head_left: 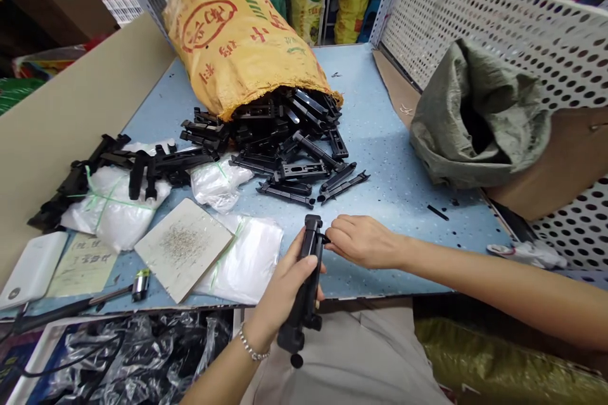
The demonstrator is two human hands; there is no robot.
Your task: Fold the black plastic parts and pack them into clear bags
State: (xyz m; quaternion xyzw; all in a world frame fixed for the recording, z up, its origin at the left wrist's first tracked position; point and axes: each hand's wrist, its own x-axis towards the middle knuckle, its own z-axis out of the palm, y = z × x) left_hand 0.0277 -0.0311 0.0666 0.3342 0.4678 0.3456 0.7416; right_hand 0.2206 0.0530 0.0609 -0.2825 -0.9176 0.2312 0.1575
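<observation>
My left hand (286, 280) is wrapped round a long black plastic part (300, 305), its thumb lying along the front face. The part stands tilted over my lap at the table's front edge, with a round black knob (297, 361) at its lower end. At its upper right side, my right hand (363, 242) is closed in a pinch on a small black tab (325, 240); the fingertips partly hide it. Beyond my hands lies a pile of similar black plastic parts (304, 171), spilling from the mouth of a yellow woven sack (256, 44).
Bundled clear plastic bags (116, 202), a square board (185, 247) with crumbs on it, and a tool with a black handle (61, 315) lie left. A grey-green sack (479, 120) stands open at right against a perforated white panel (475, 19). Black scraps (437, 212) dot the blue table (394, 171).
</observation>
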